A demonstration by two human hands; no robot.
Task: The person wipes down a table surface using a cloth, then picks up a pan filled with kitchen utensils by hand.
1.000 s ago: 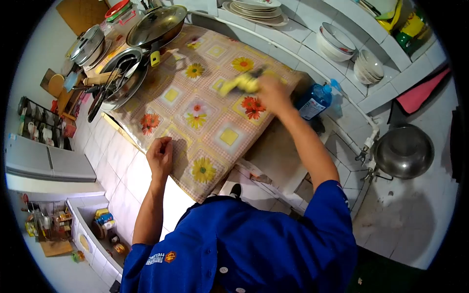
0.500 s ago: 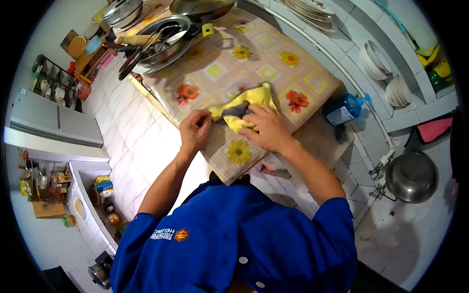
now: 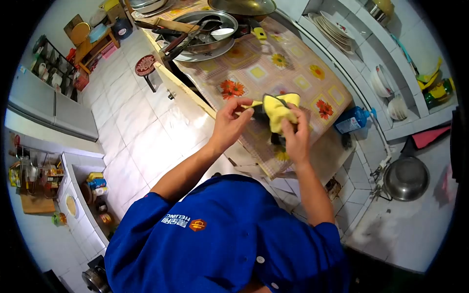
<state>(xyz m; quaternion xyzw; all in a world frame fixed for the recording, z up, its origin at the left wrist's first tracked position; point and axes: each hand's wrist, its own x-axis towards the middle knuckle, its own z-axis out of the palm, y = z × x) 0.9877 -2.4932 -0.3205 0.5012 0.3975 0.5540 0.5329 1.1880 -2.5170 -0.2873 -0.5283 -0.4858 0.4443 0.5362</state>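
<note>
One yellow cloth (image 3: 279, 113), dark grey patches, all bunched up; left hand (image 3: 231, 123) pinching one end, right hand (image 3: 297, 133) pinching folds.

On your right, plates (image 3: 332, 33) sit stacked on a shelf (image 3: 359, 63); on your left stands a red stool (image 3: 145, 65).

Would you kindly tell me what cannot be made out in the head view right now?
- Inner side of the yellow cloth: hidden by its folds and the right hand.
- Bottom of the metal bowl: hidden by the utensils.
- Far side of the pan: cut off by the top edge.
- Wording on the blue bottle: too small.
</note>
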